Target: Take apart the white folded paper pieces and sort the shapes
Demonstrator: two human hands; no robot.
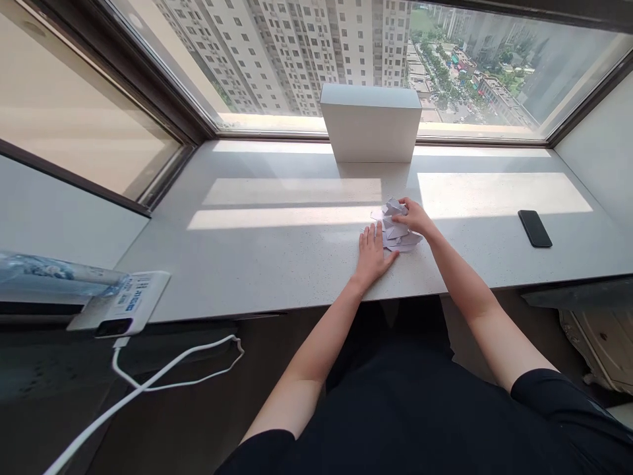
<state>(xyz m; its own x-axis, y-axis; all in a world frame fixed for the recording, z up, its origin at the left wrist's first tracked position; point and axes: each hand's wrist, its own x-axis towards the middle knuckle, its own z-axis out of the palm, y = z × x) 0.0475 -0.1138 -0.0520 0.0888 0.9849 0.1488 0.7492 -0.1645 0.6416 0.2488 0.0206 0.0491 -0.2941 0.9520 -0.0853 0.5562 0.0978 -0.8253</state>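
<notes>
A small heap of white folded or crumpled paper pieces lies on the pale speckled windowsill. My left hand rests flat at the heap's left edge, its fingers apart and its thumb stretched along the near side. From the right, my right hand reaches over the top of the heap, with thumb and fingers closed on a piece of the paper. The fingertips are partly lost among the white folds, so the exact shape of that piece is hard to tell.
Behind the heap, a white box stands upright against the window. A black phone lies at the right. At the left end are a white power bank with a white cable and a plastic-wrapped roll.
</notes>
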